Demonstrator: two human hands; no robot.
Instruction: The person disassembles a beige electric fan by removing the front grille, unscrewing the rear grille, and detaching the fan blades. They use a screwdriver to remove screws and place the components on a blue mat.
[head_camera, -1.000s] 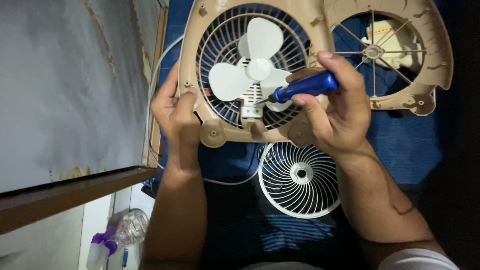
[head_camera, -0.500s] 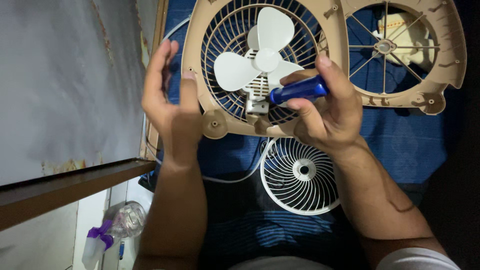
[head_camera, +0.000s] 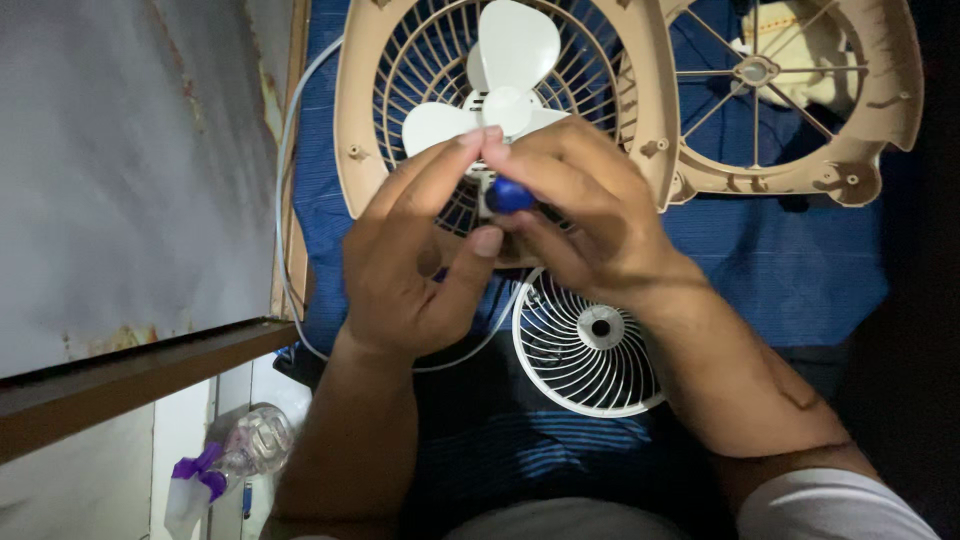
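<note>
From the head camera, your right hand (head_camera: 585, 225) is wrapped around a blue-handled screwdriver (head_camera: 510, 195), only the butt of its handle showing between your fingers. Your left hand (head_camera: 420, 260) closes in beside it, thumb and fingertips touching the handle end. Both sit over the lower rim of the beige fan housing (head_camera: 350, 110), just below the white fan blades (head_camera: 500, 70). A white round grille (head_camera: 585, 345) lies on the blue cloth (head_camera: 800, 280) beneath your right wrist.

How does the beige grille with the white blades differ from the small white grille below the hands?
The beige grille is larger, part of a twin frame, and carries white blades; the white grille is smaller, loose, bare. Both are round, with radiating ribs, on blue cloth.
</note>
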